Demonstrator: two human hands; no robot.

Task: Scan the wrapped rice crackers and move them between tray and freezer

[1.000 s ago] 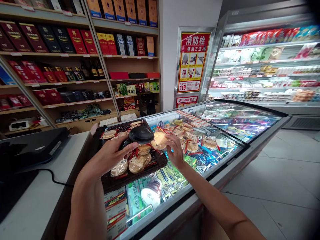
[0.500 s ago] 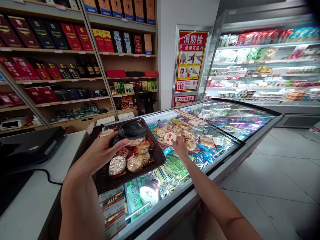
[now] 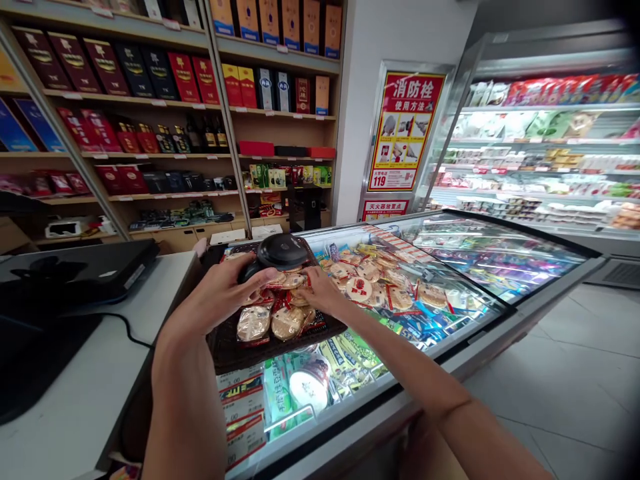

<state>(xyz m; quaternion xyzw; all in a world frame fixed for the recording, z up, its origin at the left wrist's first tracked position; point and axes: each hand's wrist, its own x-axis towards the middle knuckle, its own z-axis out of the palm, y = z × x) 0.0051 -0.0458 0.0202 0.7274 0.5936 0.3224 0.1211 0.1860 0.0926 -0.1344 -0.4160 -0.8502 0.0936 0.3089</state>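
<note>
My left hand [image 3: 217, 290] is closed around the handle of a black handheld scanner [image 3: 284, 252]. The scanner's rounded head hangs over a dark brown woven basket [image 3: 235, 357]. Inside the basket lie several clear packets of round flat crackers [image 3: 289, 323]. At the basket's right side, my right hand [image 3: 320, 291] has its fingers closed at a cracker packet [image 3: 299, 293], partly covered by the hand. More loose cracker packets [image 3: 367, 272] are spread on the freezer's glass top, just beyond the right hand.
The basket rests on a glass-topped chest freezer [image 3: 475, 320] full of colourful ice-cream packs. To the left, a white counter [image 3: 100, 387] carries a black device [image 3: 115, 267] with a cable. Shelves of boxed bottles [image 3: 160, 73] stand behind. An open refrigerated case [image 3: 545, 147] is at the right.
My right hand has moved left from the packets on the freezer glass to the basket. My left hand still holds the scanner over the basket. The view has turned slightly left.
</note>
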